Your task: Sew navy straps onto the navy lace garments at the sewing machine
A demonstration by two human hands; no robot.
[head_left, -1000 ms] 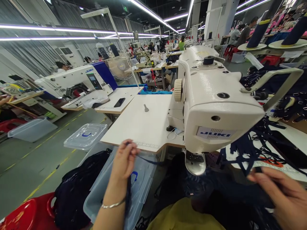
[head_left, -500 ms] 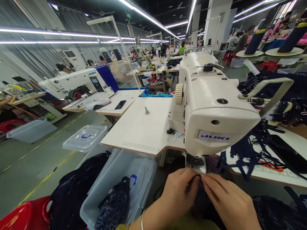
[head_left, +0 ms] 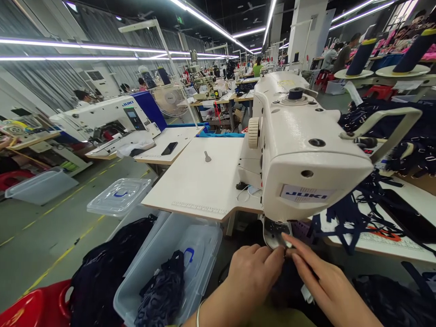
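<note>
My left hand [head_left: 254,274] is closed, thumb and fingers pressed together at a small dark piece whose kind is hidden by the fingers. Just beside it is my right hand [head_left: 322,270], its fingers stretched out and apart, the upper one reaching up to the lower end of the white JUKI sewing machine [head_left: 306,177]. Both sets of fingertips nearly meet under the machine's head, in front of its shiny metal lower part [head_left: 272,234]. Dark fabric lies below the hands, with a small white tag [head_left: 306,294] near my right hand.
Left of the machine, a white table [head_left: 194,181] carries a small grey metal piece [head_left: 207,156]. A clear plastic bin [head_left: 211,263] holds navy straps [head_left: 161,290]. More navy straps [head_left: 350,218] and a black phone [head_left: 408,213] lie at right. A red stool [head_left: 37,299] stands lower left.
My right hand has opened from a pinch, its upper finger now stretched toward the machine. My left hand has shifted slightly and turned. A white tag has come into view.
</note>
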